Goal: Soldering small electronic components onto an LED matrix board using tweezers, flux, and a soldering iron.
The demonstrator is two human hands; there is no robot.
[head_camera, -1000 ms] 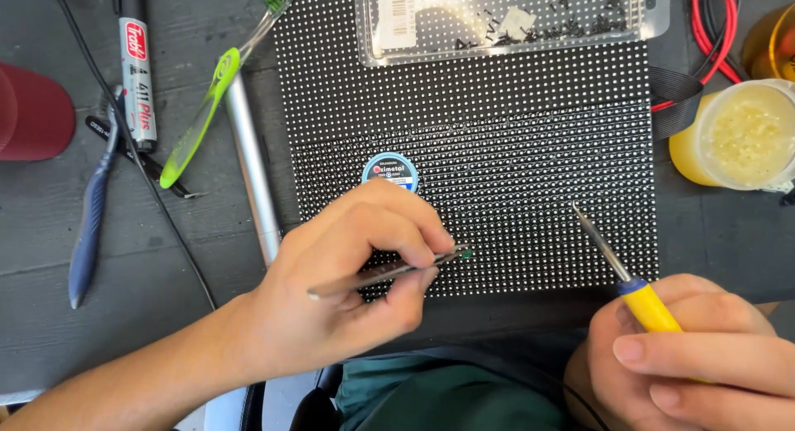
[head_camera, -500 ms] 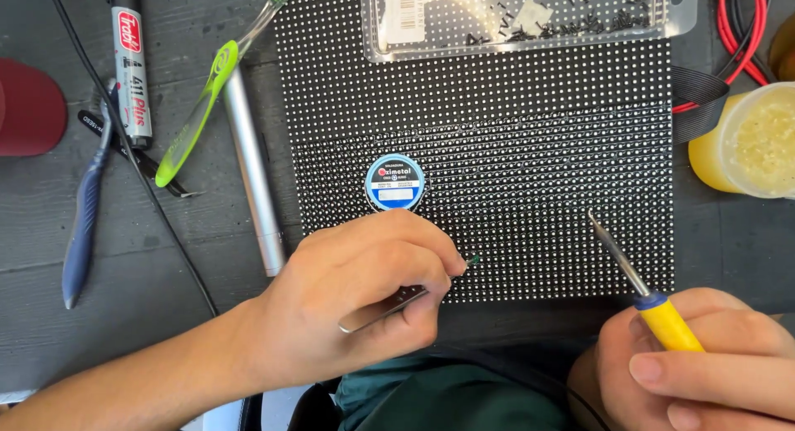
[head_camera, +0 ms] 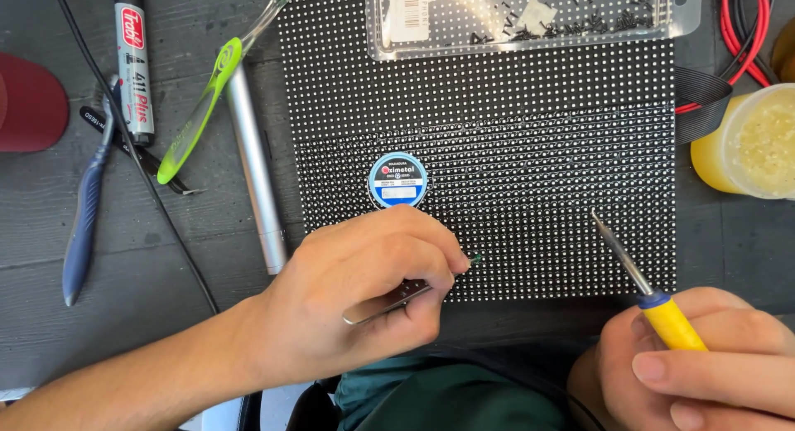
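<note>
Since half a second ago the left hand has barely shifted, its fingertips edging a little further right along the lower rows of the LED matrix panel, while the right hand has drawn the soldering iron slightly down and right.

At the far left a dark red cap lies on the grey table, with blue-handled pliers just beside it. A marker pen lies upright next to them, then a green toothbrush tilted across, its bristles near the panel's top corner. A silver metal tube lies along the panel's left edge.

The left hand is closed around metal tweezers, thumb and fingers pinched together on them; the tweezer tips reach the panel's dotted surface near its bottom edge, at a tiny green speck. Just above the knuckles a round blue-and-white spool of solder wick rests on the panel. A clear plastic tray of small dark parts sits on the panel's upper edge.

The right hand is wrapped tightly on the iron's yellow handle, its tip hovering over the panel's lower right area, apart from the tweezers. Further right stand a yellow flux jar, a black ribbon cable and red wires.
</note>
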